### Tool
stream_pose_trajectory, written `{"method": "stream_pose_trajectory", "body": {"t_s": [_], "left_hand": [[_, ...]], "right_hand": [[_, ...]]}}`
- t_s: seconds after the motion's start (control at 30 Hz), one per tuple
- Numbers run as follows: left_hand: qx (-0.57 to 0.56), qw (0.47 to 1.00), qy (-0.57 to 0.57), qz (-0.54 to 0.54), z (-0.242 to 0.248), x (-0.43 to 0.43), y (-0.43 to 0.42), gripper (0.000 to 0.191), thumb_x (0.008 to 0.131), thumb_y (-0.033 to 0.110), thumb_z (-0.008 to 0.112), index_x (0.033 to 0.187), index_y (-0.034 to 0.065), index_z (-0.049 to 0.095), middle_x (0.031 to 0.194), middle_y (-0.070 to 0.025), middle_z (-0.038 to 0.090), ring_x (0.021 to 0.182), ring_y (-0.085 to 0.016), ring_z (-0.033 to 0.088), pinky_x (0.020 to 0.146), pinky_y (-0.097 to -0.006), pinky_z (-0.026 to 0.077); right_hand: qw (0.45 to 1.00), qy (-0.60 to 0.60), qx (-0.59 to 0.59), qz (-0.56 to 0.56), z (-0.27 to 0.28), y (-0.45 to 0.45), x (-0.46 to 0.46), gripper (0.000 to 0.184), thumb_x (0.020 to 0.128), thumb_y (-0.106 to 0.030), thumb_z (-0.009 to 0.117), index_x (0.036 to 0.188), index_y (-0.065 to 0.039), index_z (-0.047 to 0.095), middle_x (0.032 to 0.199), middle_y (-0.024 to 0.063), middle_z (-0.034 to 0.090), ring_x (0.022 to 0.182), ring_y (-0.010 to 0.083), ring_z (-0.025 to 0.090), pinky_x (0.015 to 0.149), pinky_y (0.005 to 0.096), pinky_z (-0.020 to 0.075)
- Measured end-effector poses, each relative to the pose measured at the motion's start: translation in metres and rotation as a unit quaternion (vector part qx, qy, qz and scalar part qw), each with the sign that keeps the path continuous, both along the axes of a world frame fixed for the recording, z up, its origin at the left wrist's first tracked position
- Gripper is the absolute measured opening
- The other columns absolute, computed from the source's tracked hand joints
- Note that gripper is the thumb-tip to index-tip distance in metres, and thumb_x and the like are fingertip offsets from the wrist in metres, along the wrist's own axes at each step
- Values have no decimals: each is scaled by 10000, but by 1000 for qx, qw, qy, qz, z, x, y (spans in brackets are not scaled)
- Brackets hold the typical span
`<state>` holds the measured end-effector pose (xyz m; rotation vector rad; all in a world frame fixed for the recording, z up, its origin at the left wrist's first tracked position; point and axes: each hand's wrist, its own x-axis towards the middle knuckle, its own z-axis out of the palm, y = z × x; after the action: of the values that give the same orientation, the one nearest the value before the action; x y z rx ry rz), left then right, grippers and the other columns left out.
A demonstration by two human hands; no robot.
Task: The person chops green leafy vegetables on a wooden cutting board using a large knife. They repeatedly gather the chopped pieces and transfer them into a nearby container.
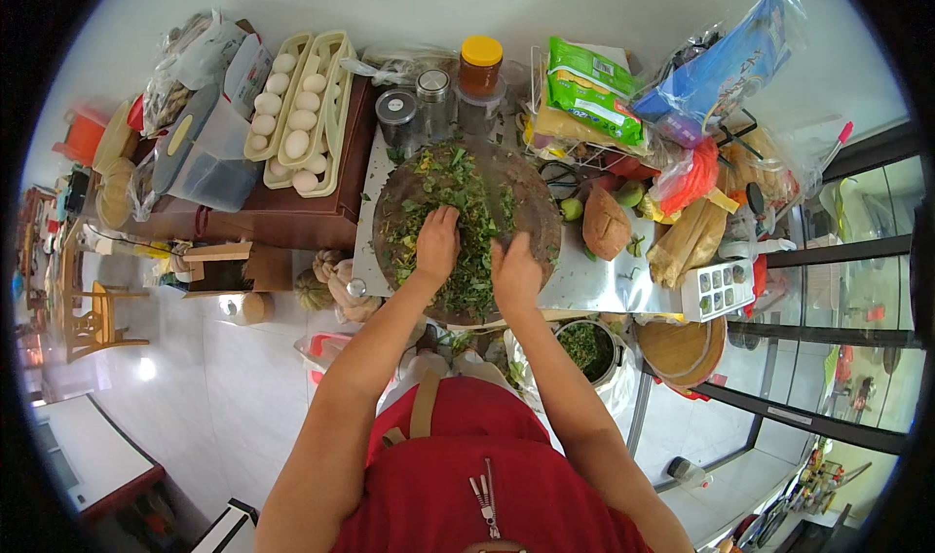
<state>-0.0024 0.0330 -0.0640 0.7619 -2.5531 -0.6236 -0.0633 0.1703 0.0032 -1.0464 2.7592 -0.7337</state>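
A round wooden chopping block [538, 187] stands on a metal-topped table, with chopped leafy greens [471, 261] spread across it. My left hand [438, 240] presses on the greens at the block's middle, fingers together and curled over them. Right of it, my right hand [517, 271] is closed in a fist around the handle of a knife; its blade [500, 198] is a motion-blurred grey streak pointing away from me over the greens. The handle is mostly hidden by the fingers. Below the table edge, a metal pot [611, 356] holds more chopped greens.
Jars [432, 96] stand behind the block, and egg trays [332, 176] are at the back left. To the right lie a brown tuber [606, 224], green fruits [571, 209], bagged goods and a white tray [719, 288]. Pumpkins [314, 290] sit on the floor at left.
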Motion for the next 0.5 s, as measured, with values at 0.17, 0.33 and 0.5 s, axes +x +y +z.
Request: {"method": "stream_pose_trajectory", "body": {"t_s": [0.17,0.33,0.5], "left_hand": [[40,999,27,-2,-8,2,-1,270,760,-72,594,1022,-12,575,1117,-163,550,947,-343,570,821,-423,494],[128,990,53,20,3,10,0,190,861,1,533,1046,-24,566,1162,-160,546,948,-357,575,814,-430,482],[226,969,55,82,7,10,5,257,914,53,488,1162,-12,480,1100,-184,536,833,-316,603,693,-398,493]], "right_hand": [[985,-3,163,61,-43,-4,-18,415,955,-325,480,1110,60,458,585,127,601,459,247,593,377,330,493],[998,11,53,23,15,-4,-1,417,952,-307,486,1136,65,447,598,141,600,484,264,594,412,350,504],[991,10,118,64,-38,-6,-2,361,948,-309,493,1052,32,439,618,155,599,486,287,600,397,362,497]]}}
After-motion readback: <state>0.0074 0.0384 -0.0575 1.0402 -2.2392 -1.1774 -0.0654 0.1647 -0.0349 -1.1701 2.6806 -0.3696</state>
